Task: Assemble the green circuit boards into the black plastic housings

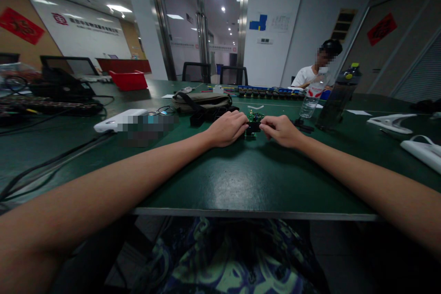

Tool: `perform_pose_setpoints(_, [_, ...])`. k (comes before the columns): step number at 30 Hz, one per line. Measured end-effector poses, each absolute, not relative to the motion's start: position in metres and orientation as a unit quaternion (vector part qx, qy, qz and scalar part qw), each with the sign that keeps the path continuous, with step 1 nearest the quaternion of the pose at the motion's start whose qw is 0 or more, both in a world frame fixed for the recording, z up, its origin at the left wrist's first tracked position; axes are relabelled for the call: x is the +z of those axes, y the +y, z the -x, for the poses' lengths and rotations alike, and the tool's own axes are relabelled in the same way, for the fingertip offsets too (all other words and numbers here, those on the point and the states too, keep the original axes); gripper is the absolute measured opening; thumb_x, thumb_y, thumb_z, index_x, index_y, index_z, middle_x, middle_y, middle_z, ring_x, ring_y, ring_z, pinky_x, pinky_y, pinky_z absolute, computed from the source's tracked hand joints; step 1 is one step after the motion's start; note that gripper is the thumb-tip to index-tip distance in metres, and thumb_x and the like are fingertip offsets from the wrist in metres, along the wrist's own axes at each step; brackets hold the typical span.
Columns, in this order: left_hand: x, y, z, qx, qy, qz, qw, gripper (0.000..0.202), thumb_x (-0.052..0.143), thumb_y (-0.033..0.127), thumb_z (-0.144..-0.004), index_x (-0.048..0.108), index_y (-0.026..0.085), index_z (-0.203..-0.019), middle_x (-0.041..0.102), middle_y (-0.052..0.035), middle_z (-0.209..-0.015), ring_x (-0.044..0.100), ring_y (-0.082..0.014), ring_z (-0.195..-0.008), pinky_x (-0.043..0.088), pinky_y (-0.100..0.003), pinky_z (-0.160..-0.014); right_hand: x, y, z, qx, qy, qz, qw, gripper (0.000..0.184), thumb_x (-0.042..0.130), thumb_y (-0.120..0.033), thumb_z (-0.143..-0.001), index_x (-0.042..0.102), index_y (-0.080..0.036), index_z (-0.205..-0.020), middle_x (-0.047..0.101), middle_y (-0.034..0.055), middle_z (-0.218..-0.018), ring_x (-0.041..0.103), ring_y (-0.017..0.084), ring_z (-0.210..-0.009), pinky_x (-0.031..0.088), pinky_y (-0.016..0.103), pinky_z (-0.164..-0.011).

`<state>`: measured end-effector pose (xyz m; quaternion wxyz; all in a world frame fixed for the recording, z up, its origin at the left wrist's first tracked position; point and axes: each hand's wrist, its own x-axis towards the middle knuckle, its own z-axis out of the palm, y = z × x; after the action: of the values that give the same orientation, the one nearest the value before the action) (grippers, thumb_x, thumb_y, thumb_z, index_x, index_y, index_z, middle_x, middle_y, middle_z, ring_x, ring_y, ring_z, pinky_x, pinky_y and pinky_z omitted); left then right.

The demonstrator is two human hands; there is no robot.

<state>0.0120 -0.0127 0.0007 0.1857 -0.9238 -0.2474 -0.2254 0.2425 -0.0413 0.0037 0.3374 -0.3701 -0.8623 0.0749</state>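
Note:
A small black part [254, 127] lies between my hands on the green table, and small green circuit boards [255, 115] show behind it. My left hand [228, 128] rests palm down with its fingers curled at the part's left side. From the right, my right hand [280, 131] meets the part's right edge, thumb and forefinger closed in a pinch. The fingertips are too small to make out fully. Behind my left hand stand black trays or boxes [201, 117].
A grey-brown pouch [203, 101] lies beyond my hands. To the right stand a clear bottle [311, 98] and a dark tall bottle [339, 98]. A white device [119, 120] with cables lies left. Across the table sits a person [310, 76]. A red bin [128, 81] stands far left.

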Motion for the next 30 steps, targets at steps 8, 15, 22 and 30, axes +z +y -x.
perform_pose_setpoints(8, [0.0009,-0.0127,-0.0123,-0.223,-0.247,0.924,0.187,0.030,0.031,0.031,-0.102,0.056,0.016,-0.096,0.065,-0.0107,-0.093,0.057,-0.0239,-0.088,0.042,-0.036,-0.078,0.0034,-0.0409,-0.2425,0.070,-0.862,0.374,0.336,0.023,0.050,-0.029,-0.089,0.055,-0.020,-0.069,0.056,-0.0043,-0.051,0.043,0.011,-0.047,0.034,0.025,-0.057])
perform_pose_setpoints(15, [0.0000,-0.0117,-0.0123,-0.218,-0.252,0.923,0.192,0.029,0.031,0.030,-0.102,0.056,0.016,-0.096,0.065,-0.0112,-0.092,0.057,-0.0239,-0.087,0.042,-0.035,-0.078,0.0039,-0.0414,-0.2423,0.062,-0.865,0.370,0.333,0.024,0.050,-0.030,-0.089,0.053,-0.020,-0.067,0.054,-0.0041,-0.051,0.044,0.011,-0.048,0.033,0.025,-0.058])
perform_pose_setpoints(22, [-0.0010,-0.0108,-0.0124,-0.217,-0.255,0.922,0.195,0.030,0.032,0.031,-0.102,0.056,0.016,-0.095,0.065,-0.0106,-0.091,0.058,-0.0237,-0.088,0.042,-0.036,-0.077,0.0028,-0.0397,-0.2437,0.055,-0.870,0.365,0.327,0.021,0.051,-0.029,-0.089,0.057,-0.020,-0.072,0.056,-0.0033,-0.054,0.047,0.012,-0.052,0.034,0.026,-0.059])
perform_pose_setpoints(30, [-0.0013,-0.0102,-0.0122,-0.222,-0.248,0.921,0.201,0.031,0.031,0.031,-0.102,0.057,0.016,-0.095,0.065,-0.0107,-0.090,0.058,-0.0237,-0.086,0.042,-0.035,-0.077,0.0022,-0.0397,-0.2440,0.050,-0.868,0.366,0.332,0.020,0.051,-0.030,-0.088,0.059,-0.019,-0.073,0.055,-0.0030,-0.055,0.047,0.012,-0.053,0.034,0.026,-0.059])
